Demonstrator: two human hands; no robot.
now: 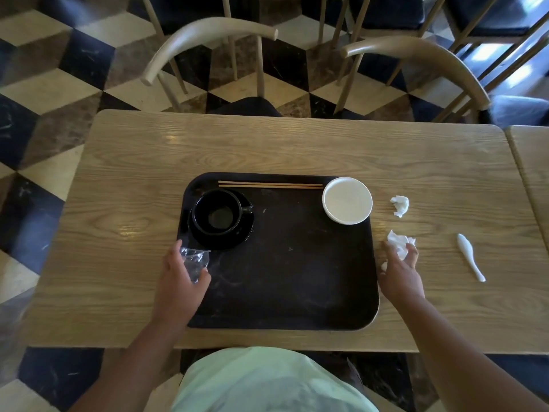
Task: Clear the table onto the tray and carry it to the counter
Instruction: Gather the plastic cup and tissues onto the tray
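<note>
A dark brown tray (297,272) lies on the wooden table (133,162). On it stand a black cup (216,213) on a black saucer (237,236), a pair of wooden chopsticks (270,184) along the far rim, and a white bowl (347,200) at the far right corner. My left hand (178,281) holds a crumpled clear plastic wrapper (194,260) at the tray's left edge. My right hand (399,272) closes its fingers around a crumpled white napkin (398,242) just right of the tray. Another crumpled napkin (400,205) and a white spoon (471,257) lie on the table further right.
Two pale wooden chairs (208,34) (416,52) stand behind the table's far edge on a patterned tile floor. A second table (531,162) abuts on the right. My light green shirt (267,382) fills the bottom.
</note>
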